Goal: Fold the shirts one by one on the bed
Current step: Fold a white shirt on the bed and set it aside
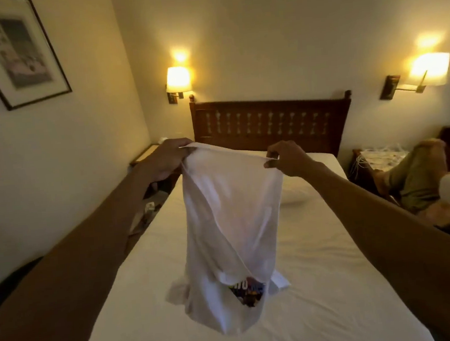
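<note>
Both arms reach out over a bed with a white sheet [318,243]. The left hand [167,158] and right hand [289,158] each pinch the top edge of a white cotton shirt with a colourful print [230,223]. It hangs between them, its lower end resting crumpled on the sheet.

Two lit shaded wall lamps [178,79] flank a dark carved wooden headboard [271,123]; a dark-framed picture [16,49] hangs on the cream side wall [87,143].

One head-worn wide-angle view, from the foot of the bed [318,243], facing along it toward the headboard [268,123], tilted slightly down. Left hand [169,158], right hand [290,159] at arm's length.
</note>
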